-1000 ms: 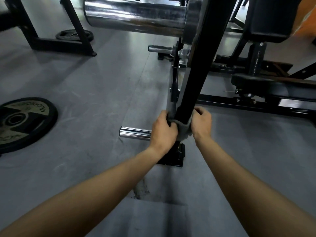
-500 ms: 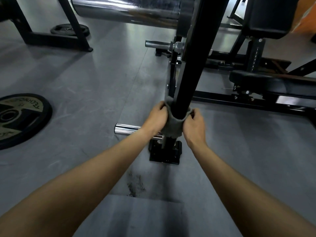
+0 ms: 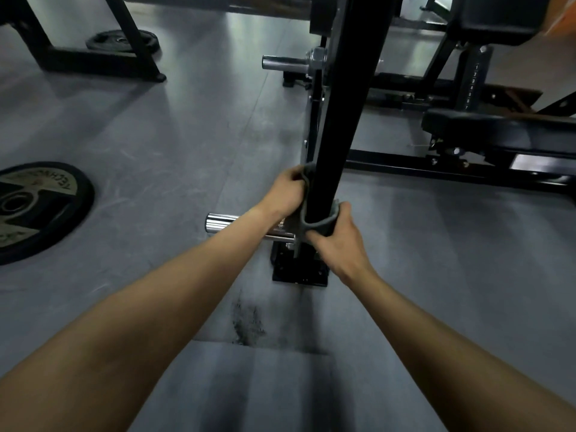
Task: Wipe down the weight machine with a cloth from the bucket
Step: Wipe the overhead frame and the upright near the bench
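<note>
Since half a second ago the left hand (image 3: 285, 193) is riding farther up the black post (image 3: 343, 120) while the right hand (image 3: 336, 241) is dropping lower and nearer, so the two are no longer sitting level. Both hands are gripping the ends of the grey cloth (image 3: 321, 225), fingers curled around it. The cloth is looping around the near side of the post just above its bolted foot (image 3: 299, 271). To the left, a chrome peg (image 3: 224, 222) is sticking out behind the left wrist, and a weight plate (image 3: 34, 210) is lying on the grey floor (image 3: 187, 135).
</note>
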Motion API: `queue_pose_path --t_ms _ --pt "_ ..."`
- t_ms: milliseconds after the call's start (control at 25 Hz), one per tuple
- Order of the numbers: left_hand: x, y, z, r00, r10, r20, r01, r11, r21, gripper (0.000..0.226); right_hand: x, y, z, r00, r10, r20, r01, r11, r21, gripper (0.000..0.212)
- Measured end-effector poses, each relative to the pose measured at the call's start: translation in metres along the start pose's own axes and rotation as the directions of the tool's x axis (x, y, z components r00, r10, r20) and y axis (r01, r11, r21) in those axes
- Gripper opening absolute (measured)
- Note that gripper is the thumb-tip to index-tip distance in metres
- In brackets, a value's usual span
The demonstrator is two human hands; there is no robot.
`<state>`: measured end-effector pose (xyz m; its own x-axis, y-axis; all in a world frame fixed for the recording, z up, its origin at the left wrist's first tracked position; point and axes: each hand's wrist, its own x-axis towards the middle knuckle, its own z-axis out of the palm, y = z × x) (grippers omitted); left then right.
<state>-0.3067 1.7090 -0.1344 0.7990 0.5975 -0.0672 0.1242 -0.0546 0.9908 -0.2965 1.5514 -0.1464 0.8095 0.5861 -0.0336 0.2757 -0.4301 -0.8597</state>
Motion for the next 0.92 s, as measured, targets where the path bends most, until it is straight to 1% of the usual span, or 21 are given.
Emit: queue_pose_path --t_ms 80,160,200,280,360,400,440,480,520,600,640,720,760,800,840,920 --pt "-0.002 -0.001 0.003 0.998 0.009 -0.062 -0.011 1.000 -0.029 0.034 0.003 0.002 0.001 0.999 -0.011 -0.033 0.011 1.000 -0.011 0.049" --pt "-0.016 -0.013 0.003 0.995 0.045 -0.088 -0.040 0.998 0.056 0.029 0.003 0.006 0.005 0.998 -0.016 -0.068 0.012 0.998 -0.054 0.045" --pt "-0.026 -0.019 0.001 0.992 0.074 -0.099 -0.062 0.991 0.118 0.023 0.003 0.011 0.010 0.997 0.006 -0.076 -0.012 0.997 -0.076 0.041" --pt "-0.041 -0.030 -0.005 0.983 0.142 -0.114 -0.114 0.968 0.225 0.013 0.002 0.020 0.022 0.990 0.131 -0.056 -0.134 0.988 -0.071 0.032" --pt "-0.050 -0.037 -0.011 0.965 0.235 -0.113 -0.183 0.919 0.350 0.011 0.000 0.024 0.032 0.953 0.301 -0.024 -0.302 0.952 -0.049 0.030" --pt "-0.055 -0.037 -0.013 0.954 0.275 -0.117 -0.204 0.885 0.418 0.012 -0.003 0.022 0.034 0.932 0.362 -0.018 -0.363 0.931 -0.046 0.031" --pt "-0.057 -0.036 -0.015 0.945 0.302 -0.128 -0.209 0.855 0.475 0.012 -0.004 0.020 0.035 0.922 0.385 -0.043 -0.387 0.920 -0.067 0.033" --pt "-0.061 -0.033 -0.015 0.940 0.312 -0.138 -0.202 0.835 0.511 0.013 -0.002 0.016 0.035 0.920 0.375 -0.119 -0.387 0.916 -0.109 0.035" --pt "-0.065 -0.032 -0.016 0.942 0.298 -0.151 -0.179 0.832 0.525 0.015 -0.001 0.013 0.035 0.918 0.346 -0.194 -0.376 0.916 -0.141 0.036" --pt "-0.074 -0.034 -0.020 0.958 0.232 -0.171 -0.100 0.823 0.559 0.023 0.001 0.013 0.040 0.902 0.341 -0.264 -0.382 0.916 -0.125 0.034" --pt "-0.079 -0.039 -0.022 0.966 0.193 -0.172 -0.055 0.805 0.590 0.025 0.002 0.015 0.045 0.895 0.369 -0.251 -0.408 0.905 -0.125 0.035" --pt "-0.087 -0.053 -0.026 0.985 0.109 -0.136 0.008 0.751 0.661 0.023 0.003 0.028 0.056 0.873 0.464 -0.148 -0.482 0.868 -0.118 0.048" --pt "-0.091 -0.061 -0.028 0.993 0.070 -0.097 0.018 0.715 0.699 0.021 0.005 0.034 0.059 0.850 0.519 -0.086 -0.526 0.846 -0.089 0.048" --pt "-0.095 -0.068 -0.028 0.998 0.036 -0.046 0.009 0.676 0.737 0.021 0.004 0.037 0.060 0.828 0.558 -0.042 -0.560 0.826 -0.064 0.043" --pt "-0.099 -0.074 -0.028 1.000 0.013 0.011 -0.017 0.639 0.769 0.021 0.005 0.038 0.060 0.822 0.568 -0.034 -0.569 0.820 -0.064 0.038" --pt "-0.099 -0.078 -0.026 0.997 0.003 0.081 -0.066 0.598 0.799 0.022 0.009 0.037 0.059 0.836 0.539 -0.105 -0.547 0.831 -0.094 0.037"
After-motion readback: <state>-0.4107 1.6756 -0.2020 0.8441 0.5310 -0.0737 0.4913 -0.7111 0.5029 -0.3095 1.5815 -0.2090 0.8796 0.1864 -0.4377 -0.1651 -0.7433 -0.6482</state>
